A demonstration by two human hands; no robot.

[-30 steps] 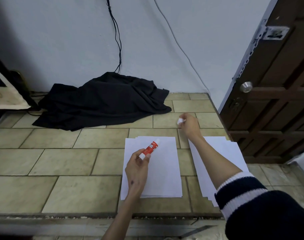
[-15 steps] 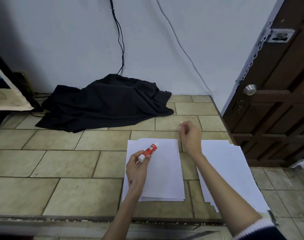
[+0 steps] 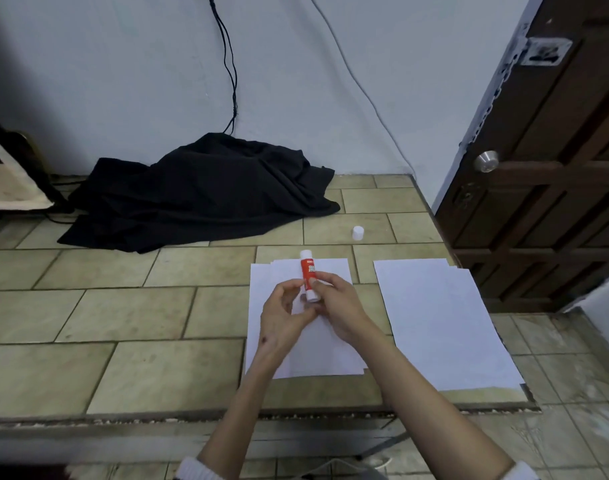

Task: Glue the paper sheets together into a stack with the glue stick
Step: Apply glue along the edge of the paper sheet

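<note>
The glue stick has a red label with white lettering too small for us to read. We hold it upright between both hands, over the left stack of white sheets: our left hand curls its fingers at its lower part, our right hand pinches its base. Its white cap stands on the tiles, well beyond our hands. A second stack lies to the right.

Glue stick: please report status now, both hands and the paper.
Left hand and right hand both on glue stick, over left paper stack. Cap off, on tiles. Nothing in the way.
</note>
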